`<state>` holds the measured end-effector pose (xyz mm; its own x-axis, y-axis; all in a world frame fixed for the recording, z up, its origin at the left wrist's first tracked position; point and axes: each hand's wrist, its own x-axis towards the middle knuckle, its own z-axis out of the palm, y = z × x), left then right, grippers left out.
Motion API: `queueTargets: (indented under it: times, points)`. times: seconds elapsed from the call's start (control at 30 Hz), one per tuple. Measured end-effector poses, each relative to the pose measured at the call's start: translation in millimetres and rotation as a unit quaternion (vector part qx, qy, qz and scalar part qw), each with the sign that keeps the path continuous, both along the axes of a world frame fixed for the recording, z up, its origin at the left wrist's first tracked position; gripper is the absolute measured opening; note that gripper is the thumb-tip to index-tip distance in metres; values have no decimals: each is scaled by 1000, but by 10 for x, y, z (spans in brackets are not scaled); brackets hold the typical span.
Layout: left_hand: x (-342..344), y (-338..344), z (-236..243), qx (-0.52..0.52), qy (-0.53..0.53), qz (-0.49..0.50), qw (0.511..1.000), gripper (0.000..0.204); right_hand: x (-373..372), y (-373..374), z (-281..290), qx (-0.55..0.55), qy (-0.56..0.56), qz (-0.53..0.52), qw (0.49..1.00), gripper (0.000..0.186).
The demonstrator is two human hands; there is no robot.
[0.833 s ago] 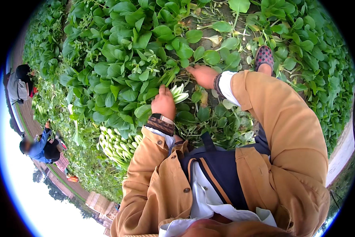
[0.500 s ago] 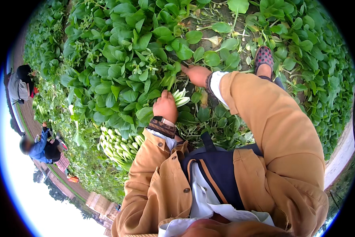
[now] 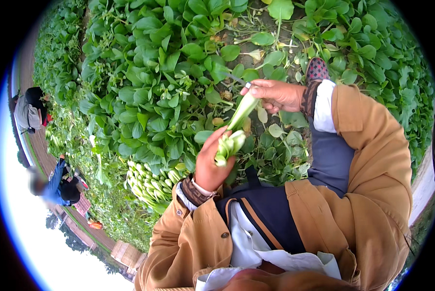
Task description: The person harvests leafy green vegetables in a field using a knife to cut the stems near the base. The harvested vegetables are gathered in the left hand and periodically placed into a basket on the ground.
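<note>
My left hand (image 3: 211, 162) is closed around a small bunch of bok choy (image 3: 231, 144), pale stem ends showing. Another bok choy head (image 3: 244, 110) slants up from that hand, its pale base against the fingers of my right hand (image 3: 278, 95). From my right hand's closed fingers a thin grey knife blade (image 3: 236, 78) juts out to the left; its handle is hidden. Beside my left forearm lies a heap of harvested bok choy (image 3: 152, 182), stem ends up.
Growing bok choy (image 3: 144, 97) stands thick ahead and left, with more plants (image 3: 372, 53) at right. Loose leaves litter the soil (image 3: 246, 51) between. My patterned shoe (image 3: 317, 70) is at the right. Two people (image 3: 31, 109) (image 3: 57, 186) crouch far left near a red crate (image 3: 82, 204).
Both hands have come up from the plants. My left hand has turned, and a bok choy head now sits between both hands. My right hand has moved right, its blade now showing.
</note>
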<state>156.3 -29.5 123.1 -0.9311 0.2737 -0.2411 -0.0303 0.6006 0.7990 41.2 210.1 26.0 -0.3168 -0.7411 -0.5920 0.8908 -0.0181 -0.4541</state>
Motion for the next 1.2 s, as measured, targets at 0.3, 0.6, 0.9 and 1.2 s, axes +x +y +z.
queueTargets:
  times: [0.3, 0.6, 0.9, 1.2]
  points:
    - [-480, 338, -302, 158, -87, 94, 979, 69, -129, -4, 213, 61, 107, -159, 980, 49]
    - [-1470, 431, -936, -317, 41, -281, 905, 29, -183, 272, -219, 279, 268, -99, 917, 35]
    - [-1801, -473, -1368, -554, 81, -299, 773, 19, -223, -598, -805, 315, 452, 93, 829, 64]
    - [-1564, -614, -1478, -547, 164, -267, 776, 13, -176, -849, -1192, 341, 529, 65, 775, 73]
